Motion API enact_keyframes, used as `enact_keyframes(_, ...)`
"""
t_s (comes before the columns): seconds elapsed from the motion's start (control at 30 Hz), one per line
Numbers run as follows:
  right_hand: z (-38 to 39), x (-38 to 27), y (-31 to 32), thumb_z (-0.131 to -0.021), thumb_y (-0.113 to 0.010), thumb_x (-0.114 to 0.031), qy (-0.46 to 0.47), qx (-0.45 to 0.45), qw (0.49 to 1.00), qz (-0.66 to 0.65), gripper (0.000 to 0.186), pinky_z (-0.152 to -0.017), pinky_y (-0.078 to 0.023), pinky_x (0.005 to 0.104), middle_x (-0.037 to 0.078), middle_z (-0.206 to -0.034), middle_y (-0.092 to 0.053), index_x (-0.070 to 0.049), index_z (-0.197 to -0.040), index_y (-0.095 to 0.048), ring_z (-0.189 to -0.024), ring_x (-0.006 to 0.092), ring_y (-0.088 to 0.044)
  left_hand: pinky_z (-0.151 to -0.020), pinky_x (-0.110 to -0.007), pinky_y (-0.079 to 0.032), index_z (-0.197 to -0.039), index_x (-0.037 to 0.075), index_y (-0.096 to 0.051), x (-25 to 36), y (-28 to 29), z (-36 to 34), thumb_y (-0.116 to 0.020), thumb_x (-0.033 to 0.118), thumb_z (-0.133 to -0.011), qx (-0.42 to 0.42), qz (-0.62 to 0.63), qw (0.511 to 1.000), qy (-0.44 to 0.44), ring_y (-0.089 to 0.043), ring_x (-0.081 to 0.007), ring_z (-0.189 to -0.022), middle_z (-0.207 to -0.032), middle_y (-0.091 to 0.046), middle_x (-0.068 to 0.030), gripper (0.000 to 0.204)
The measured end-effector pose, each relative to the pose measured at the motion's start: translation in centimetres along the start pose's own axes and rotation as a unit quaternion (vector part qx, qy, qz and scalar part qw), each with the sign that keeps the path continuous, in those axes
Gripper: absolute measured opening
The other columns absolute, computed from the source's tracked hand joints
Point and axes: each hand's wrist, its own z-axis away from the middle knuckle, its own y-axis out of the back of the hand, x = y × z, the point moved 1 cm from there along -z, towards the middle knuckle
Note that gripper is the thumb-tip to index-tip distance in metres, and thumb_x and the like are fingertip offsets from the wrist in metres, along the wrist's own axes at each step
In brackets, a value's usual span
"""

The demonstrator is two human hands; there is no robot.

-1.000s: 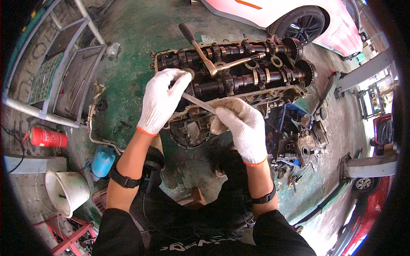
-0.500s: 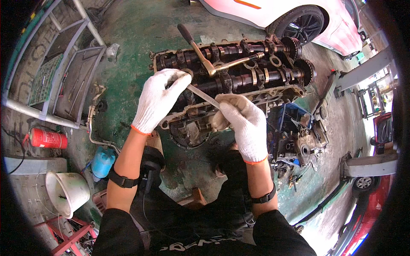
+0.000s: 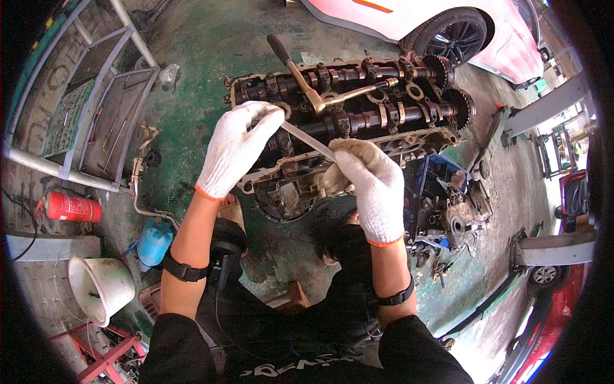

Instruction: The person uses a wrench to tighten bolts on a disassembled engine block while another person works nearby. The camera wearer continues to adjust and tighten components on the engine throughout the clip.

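Both my hands wear white knit gloves with orange cuffs. A thin flat metal strip stretches slantwise between them, its right end lower and nearer me. My left hand pinches the upper left end; my right hand grips the other end, which its fingers hide. Just beyond and below the strip lies an engine cylinder head with two dark, oily camshafts and toothed sprockets at its right end. On top of it rests a socket wrench with a dark handle and a long extension.
At right, loose engine parts crowd a blue crate. A pink-white car stands beyond the engine. On the left are a metal rack, a red fire extinguisher, a blue jug and a white bucket.
My right hand has shifted slightly right and toward me, and more of the strip shows between the gloves. My left hand has barely moved.
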Motion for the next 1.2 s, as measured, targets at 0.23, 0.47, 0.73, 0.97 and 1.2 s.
enact_keyframes(0.23,-0.2,0.2,0.2,-0.100,-0.060,-0.014,0.007,0.024,1.000,0.012,0.024,-0.057,-0.045,0.0191,0.007,-0.076,-0.071,0.005,-0.114,-0.066,-0.063,0.0074,-0.062,-0.076,-0.029,-0.051,-0.107,-0.003,-0.071,0.0,-0.3,0.1,-0.068,0.027,-0.095,0.023,0.023,0.999,-0.015,-0.064,-0.0140,-0.082,-0.093,-0.073,-0.0094,0.033)
enact_keyframes(0.47,-0.2,-0.4,0.4,-0.099,-0.057,-0.013,-0.052,-0.041,0.998,-0.004,0.027,-0.059,-0.050,0.0222,0.011,-0.075,-0.071,0.009,-0.114,-0.065,-0.061,0.0123,-0.064,-0.083,-0.028,-0.050,-0.111,-0.004,-0.071,0.2,-0.1,0.1,-0.067,0.026,-0.096,0.009,-0.005,1.000,0.008,-0.064,-0.0124,-0.090,-0.098,-0.074,-0.0098,0.034)
enact_keyframes(0.73,0.3,1.3,-2.4,-0.096,-0.059,-0.012,-0.188,-0.227,0.954,-0.056,0.033,-0.067,-0.054,0.0281,0.013,-0.082,-0.071,0.012,-0.119,-0.060,-0.069,0.0179,-0.067,-0.080,-0.032,-0.053,-0.105,-0.003,-0.073,-0.1,-0.3,-0.2,-0.067,0.027,-0.094,0.029,0.000,0.999,-0.021,-0.070,-0.0199,-0.087,-0.095,-0.075,-0.0140,0.032)
enact_keyframes(0.97,1.3,3.0,-6.1,-0.098,-0.062,-0.007,-0.169,-0.289,0.936,-0.108,0.025,-0.069,-0.054,0.0253,0.010,-0.089,-0.071,0.005,-0.119,-0.058,-0.074,0.0137,-0.066,-0.083,-0.028,-0.051,-0.109,-0.006,-0.070,0.0,-0.3,-0.1,-0.066,0.023,-0.096,0.022,-0.021,0.999,-0.018,-0.065,-0.0129,-0.089,-0.097,-0.074,-0.0127,0.032)
enact_keyframes(1.2,1.2,1.8,-4.5,-0.096,-0.064,-0.007,-0.172,-0.327,0.920,-0.132,0.029,-0.070,-0.054,0.0268,0.012,-0.086,-0.070,0.008,-0.119,-0.058,-0.074,0.0159,-0.066,-0.083,-0.026,-0.049,-0.109,-0.004,-0.071,0.4,0.1,0.3,-0.067,0.026,-0.096,0.034,0.097,0.995,0.011,-0.063,-0.0098,-0.089,-0.096,-0.073,-0.0051,0.033)
